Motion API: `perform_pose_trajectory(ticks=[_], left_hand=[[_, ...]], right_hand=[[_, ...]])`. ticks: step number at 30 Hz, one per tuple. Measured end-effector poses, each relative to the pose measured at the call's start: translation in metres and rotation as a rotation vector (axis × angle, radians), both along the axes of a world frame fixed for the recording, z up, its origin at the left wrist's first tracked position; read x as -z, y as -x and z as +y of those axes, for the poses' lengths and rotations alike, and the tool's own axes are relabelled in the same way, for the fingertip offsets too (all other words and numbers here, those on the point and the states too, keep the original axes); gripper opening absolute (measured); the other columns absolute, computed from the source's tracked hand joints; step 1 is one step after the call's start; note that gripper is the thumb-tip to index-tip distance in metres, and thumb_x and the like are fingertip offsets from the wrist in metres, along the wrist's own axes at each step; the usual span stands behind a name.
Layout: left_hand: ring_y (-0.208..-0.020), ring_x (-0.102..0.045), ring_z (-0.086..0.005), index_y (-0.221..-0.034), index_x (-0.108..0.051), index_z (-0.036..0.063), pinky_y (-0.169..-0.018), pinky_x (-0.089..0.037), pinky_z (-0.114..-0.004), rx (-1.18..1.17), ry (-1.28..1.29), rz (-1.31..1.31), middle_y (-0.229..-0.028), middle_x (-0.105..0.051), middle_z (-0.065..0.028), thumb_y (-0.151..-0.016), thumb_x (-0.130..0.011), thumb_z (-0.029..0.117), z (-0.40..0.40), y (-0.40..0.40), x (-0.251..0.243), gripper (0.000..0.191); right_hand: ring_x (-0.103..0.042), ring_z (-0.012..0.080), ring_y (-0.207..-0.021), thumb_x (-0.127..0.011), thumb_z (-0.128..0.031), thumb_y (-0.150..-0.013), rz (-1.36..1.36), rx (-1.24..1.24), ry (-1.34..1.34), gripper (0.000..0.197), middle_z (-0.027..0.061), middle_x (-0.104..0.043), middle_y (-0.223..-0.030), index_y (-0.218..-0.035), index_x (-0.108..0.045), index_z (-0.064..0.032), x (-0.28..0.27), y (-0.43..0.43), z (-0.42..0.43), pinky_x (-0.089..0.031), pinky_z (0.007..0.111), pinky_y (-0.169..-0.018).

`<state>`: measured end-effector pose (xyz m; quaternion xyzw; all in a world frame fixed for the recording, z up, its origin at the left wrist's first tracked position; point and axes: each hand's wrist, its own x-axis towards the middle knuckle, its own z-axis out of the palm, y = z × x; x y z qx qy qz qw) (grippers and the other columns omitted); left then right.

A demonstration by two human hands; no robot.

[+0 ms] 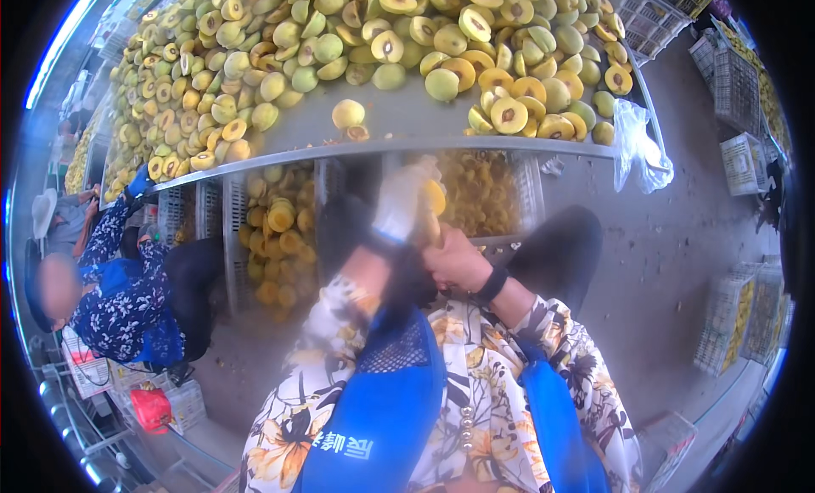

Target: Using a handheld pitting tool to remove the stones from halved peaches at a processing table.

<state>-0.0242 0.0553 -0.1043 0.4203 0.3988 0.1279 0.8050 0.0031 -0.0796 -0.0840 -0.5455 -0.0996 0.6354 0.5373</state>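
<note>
My left hand (407, 197), in a white glove, is closed around a yellow fruit half (435, 197), near the table's metal edge (356, 148). Against it, just below and to the right, is my bare right hand (458, 261) with curled fingers; blur and overlap hide what it may grip. Halved green-yellow fruits, many with brown stones, are heaped on the metal table (395, 101). One pale fruit (348, 114) lies apart near the edge. Behind my hands a crate (528, 187) holds yellow halves (481, 187).
Left of my legs stands another crate (235, 245) of yellow halves. A person in a dark floral top (121, 308) sits at far left, a blue-gloved hand at the table. A clear plastic bag (637, 146) hangs at the table's right corner. Stacked crates (732, 321) stand at right.
</note>
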Motion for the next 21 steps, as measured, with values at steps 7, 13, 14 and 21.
perform_pose_trajectory(ticks=[7, 13, 14, 21], left_hand=[[-0.067, -0.056, -0.0106, -0.090, -0.060, 0.0050, -0.057, -0.045, -0.023, 0.217, -0.252, -0.152, -0.081, -0.060, -0.0042, -0.089, -0.049, 0.027, 0.012, 0.002, -0.011, 0.025], [-0.061, -0.055, -0.0136, -0.091, -0.055, 0.0076, -0.050, -0.046, -0.024, 0.060, -0.182, -0.271, -0.071, -0.054, -0.0026, -0.085, -0.059, 0.023, 0.007, 0.012, -0.006, 0.017], [-0.062, -0.055, -0.0130, -0.091, -0.057, 0.0076, -0.050, -0.046, -0.024, -0.032, -0.268, -0.226, -0.071, -0.055, -0.0024, -0.086, -0.058, 0.023, 0.000, 0.011, -0.008, 0.016], [-0.057, -0.055, -0.0136, -0.081, -0.061, 0.0020, -0.049, -0.044, -0.024, 0.099, -0.169, -0.151, -0.070, -0.059, -0.0056, -0.086, -0.057, 0.022, -0.003, 0.001, -0.008, 0.021]], right_hand=[[-0.044, 0.0092, -0.037, -0.051, -0.008, -0.080, -0.407, -0.153, 0.029, 0.014, 0.0022, -0.050, -0.057, -0.093, -0.046, -0.0034, 0.007, -0.016, 0.009, -0.034, 0.024, -0.033], [-0.035, 0.0076, -0.037, -0.049, -0.002, -0.078, 0.268, 0.005, 0.048, 0.015, -0.0004, -0.040, -0.055, -0.091, -0.043, -0.0082, 0.031, -0.008, 0.013, -0.031, 0.023, -0.034], [-0.035, 0.0076, -0.037, -0.049, -0.002, -0.078, 0.256, -0.014, 0.026, 0.015, -0.0004, -0.040, -0.055, -0.091, -0.043, -0.0082, 0.031, -0.009, 0.012, -0.031, 0.023, -0.034], [-0.036, 0.0063, -0.040, -0.049, -0.003, -0.083, 0.013, -0.294, -0.210, 0.016, -0.0016, -0.040, -0.058, -0.095, -0.042, -0.0096, 0.067, -0.021, -0.008, -0.031, 0.022, -0.036]])
